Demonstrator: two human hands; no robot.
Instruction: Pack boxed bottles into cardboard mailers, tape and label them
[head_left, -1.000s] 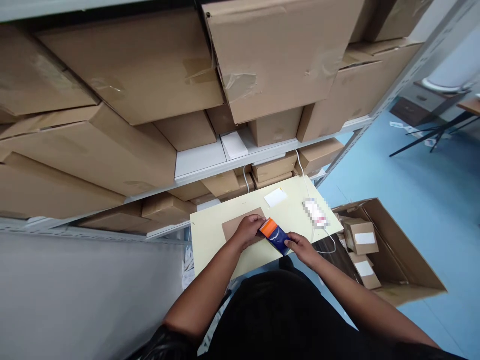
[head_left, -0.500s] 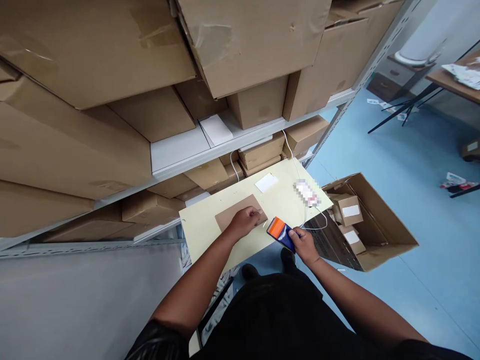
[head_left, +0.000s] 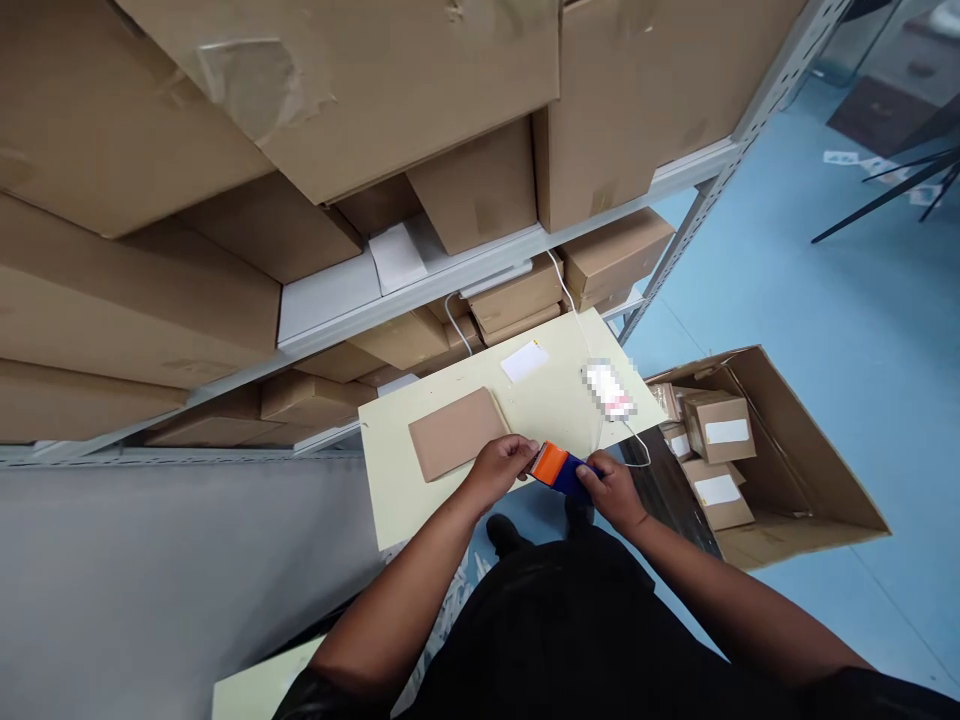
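My right hand (head_left: 613,490) is wrapped round the dark blue part of a flat orange-and-blue object (head_left: 551,464), thumb on top. I cannot make out its exact kind. At its orange end is my left hand (head_left: 501,468), fingers and thumb pinched on the edge. The object is just over the near edge of a pale yellow tabletop (head_left: 390,500). Left of my hands lies a flat brown cardboard piece (head_left: 454,435) on that top. A white slip of paper (head_left: 523,361) lies farther back.
A blurred-out device (head_left: 609,388) with a white cable (head_left: 643,450) sits at the table's right end. A large open carton (head_left: 825,480) holding small labelled boxes (head_left: 720,425) stands on the floor at right. A metal shelf (head_left: 450,275) full of cartons rises in front.
My left hand has moved off the brown cardboard piece, right and towards me, to the orange end of the object. My right hand keeps its grip. The camera view has shifted.
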